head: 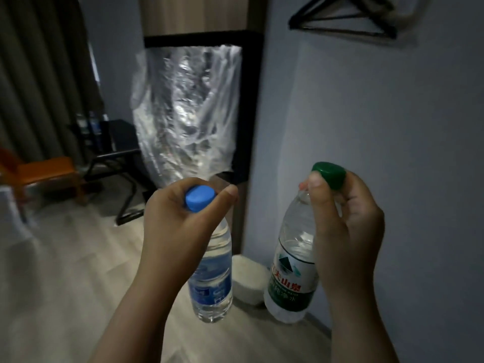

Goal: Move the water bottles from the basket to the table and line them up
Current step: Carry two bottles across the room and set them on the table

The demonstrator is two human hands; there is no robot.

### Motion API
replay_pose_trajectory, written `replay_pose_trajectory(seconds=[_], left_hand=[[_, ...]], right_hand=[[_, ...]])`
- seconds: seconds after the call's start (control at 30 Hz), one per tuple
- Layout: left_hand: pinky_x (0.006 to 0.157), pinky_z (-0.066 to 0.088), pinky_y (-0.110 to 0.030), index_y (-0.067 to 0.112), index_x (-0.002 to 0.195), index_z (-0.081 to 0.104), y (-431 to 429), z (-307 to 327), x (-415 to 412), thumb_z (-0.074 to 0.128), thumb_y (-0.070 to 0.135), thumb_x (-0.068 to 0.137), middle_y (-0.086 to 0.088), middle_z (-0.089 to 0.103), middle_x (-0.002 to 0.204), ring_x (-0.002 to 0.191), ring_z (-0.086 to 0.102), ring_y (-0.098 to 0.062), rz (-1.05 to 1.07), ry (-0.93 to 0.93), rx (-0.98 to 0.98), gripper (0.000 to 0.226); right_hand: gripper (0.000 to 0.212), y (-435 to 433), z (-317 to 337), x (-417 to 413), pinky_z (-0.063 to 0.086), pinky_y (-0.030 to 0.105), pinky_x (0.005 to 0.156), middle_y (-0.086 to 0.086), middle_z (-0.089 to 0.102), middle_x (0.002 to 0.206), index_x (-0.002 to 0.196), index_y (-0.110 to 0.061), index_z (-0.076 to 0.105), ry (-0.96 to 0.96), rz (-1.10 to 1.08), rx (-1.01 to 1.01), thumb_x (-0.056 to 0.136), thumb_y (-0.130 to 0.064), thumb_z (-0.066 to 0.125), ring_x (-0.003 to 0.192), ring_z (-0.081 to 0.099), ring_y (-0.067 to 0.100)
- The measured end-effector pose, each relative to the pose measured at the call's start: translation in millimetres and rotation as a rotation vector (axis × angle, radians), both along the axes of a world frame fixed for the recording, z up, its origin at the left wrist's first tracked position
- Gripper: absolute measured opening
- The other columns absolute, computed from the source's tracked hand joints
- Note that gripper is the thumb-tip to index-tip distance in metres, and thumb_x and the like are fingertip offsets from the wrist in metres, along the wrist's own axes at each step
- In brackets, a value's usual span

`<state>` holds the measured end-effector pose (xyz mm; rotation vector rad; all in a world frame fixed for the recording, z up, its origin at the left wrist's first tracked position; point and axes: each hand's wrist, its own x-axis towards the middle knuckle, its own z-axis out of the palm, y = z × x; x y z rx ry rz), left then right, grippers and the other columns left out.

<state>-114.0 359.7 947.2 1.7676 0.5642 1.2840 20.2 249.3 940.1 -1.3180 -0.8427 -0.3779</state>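
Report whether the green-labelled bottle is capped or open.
Capped. The green cap sits on the neck of the green-labelled bottle, which the right hand grips at the top.

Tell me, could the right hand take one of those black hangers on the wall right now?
Probably not: the right hand has its grip full, curled round the neck of the green-capped water bottle, and the black hangers hang well above it.

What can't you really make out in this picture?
- Head view: the left hand covers the neck of the blue-capped bottle.
- The right hand covers the neck and part of the label of the green-capped bottle.
- Dark table, far back: too dim and blurred to count what stands on it.
- Basket: outside the frame.
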Motion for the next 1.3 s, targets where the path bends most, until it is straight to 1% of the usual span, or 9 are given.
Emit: replay_pose_trajectory(seconds=[0.07,0.17,0.3,0.5,0.67,0.83,1.03,1.17,1.3], left_hand=[[0.071,0.056,-0.049,0.010,0.071,0.069,25.8,-1.1,-26.7,0.075,0.032,0.078,-0.010,0.073,0.072,0.074,0.070,-0.027,0.077,-0.001,0.008,0.024],[0.069,0.056,-0.048,0.013,0.072,0.069,60.8,-4.1,-59.1,0.075,0.041,0.075,-0.005,0.072,0.071,0.072,0.070,-0.021,0.194,0.008,0.022,0.028],[0.062,0.057,-0.039,0.025,0.071,0.067,101.6,-14.4,-88.1,0.069,0.054,0.071,0.004,0.069,0.067,0.065,0.066,-0.012,0.316,0.039,0.023,0.029],[0.069,0.057,-0.048,0.021,0.074,0.068,169.4,-25.0,-98.1,0.063,0.058,0.070,0.000,0.072,0.072,0.070,0.070,-0.016,0.427,0.035,0.012,0.038],[0.069,0.056,-0.049,0.018,0.075,0.067,230.4,-21.7,-82.6,0.061,0.057,0.070,-0.004,0.072,0.074,0.071,0.069,-0.019,0.506,0.049,0.018,0.040],[0.067,0.057,-0.046,0.018,0.076,0.067,291.3,-16.8,-66.6,0.059,0.060,0.070,-0.002,0.072,0.073,0.070,0.069,-0.018,0.595,0.034,0.023,0.043],[0.065,0.057,-0.048,0.022,0.074,0.067,370.6,-24.8,-65.6,0.068,0.056,0.074,-0.001,0.072,0.072,0.069,0.069,-0.018,0.666,0.039,-0.013,0.034],[0.065,0.058,-0.043,0.025,0.072,0.067,431.6,-30.1,-80.9,0.066,0.056,0.077,0.003,0.072,0.071,0.068,0.069,-0.015,0.696,0.051,-0.014,0.031],[0.067,0.059,-0.041,0.023,0.073,0.068,497.0,-25.1,-104.1,0.060,0.057,0.071,0.003,0.072,0.072,0.070,0.069,-0.014,0.679,0.044,-0.013,0.035]], right_hand=[[0.028,34.7,-1.1,-19.5,0.043,0.005,0.069,-0.012,0.069,0.082,0.091,-0.017,0.067,0.001,0.081,0.005,0.088,-0.042,0.054,0.082,0.064,0.000],[0.029,82.2,-3.2,-43.8,0.045,0.007,0.070,-0.011,0.070,0.084,0.093,-0.016,0.066,0.007,0.207,0.007,0.088,-0.042,0.055,0.084,0.066,0.003],[0.029,139.7,-8.1,-63.2,0.046,0.010,0.071,-0.010,0.070,0.085,0.093,-0.015,0.066,0.014,0.341,-0.009,0.089,-0.042,0.055,0.084,0.066,0.006],[0.023,229.0,-15.7,-66.0,0.052,0.028,0.072,-0.005,0.070,0.082,0.091,-0.024,0.065,0.020,0.484,-0.011,0.087,-0.044,0.055,0.081,0.067,0.013],[0.023,308.2,-16.7,-47.3,0.047,0.015,0.074,-0.007,0.070,0.084,0.093,-0.020,0.065,0.016,0.619,0.023,0.089,-0.040,0.056,0.083,0.066,0.006],[0.016,386.9,-10.1,-30.6,0.046,0.010,0.073,-0.012,0.069,0.084,0.092,-0.025,0.064,-0.010,0.711,0.015,0.090,-0.039,0.057,0.082,0.065,0.004],[0.018,477.6,-18.6,-29.4,0.050,0.018,0.072,-0.008,0.068,0.086,0.093,-0.026,0.064,-0.009,0.774,-0.041,0.090,-0.042,0.056,0.083,0.066,0.011],[0.016,543.6,-24.9,-45.4,0.045,0.010,0.073,-0.011,0.068,0.087,0.095,-0.027,0.064,-0.019,0.806,-0.055,0.090,-0.040,0.056,0.086,0.065,0.007],[0.015,609.4,-21.6,-70.2,0.046,0.010,0.072,-0.011,0.068,0.086,0.092,-0.029,0.063,-0.035,0.778,-0.034,0.090,-0.041,0.056,0.084,0.065,0.006]])
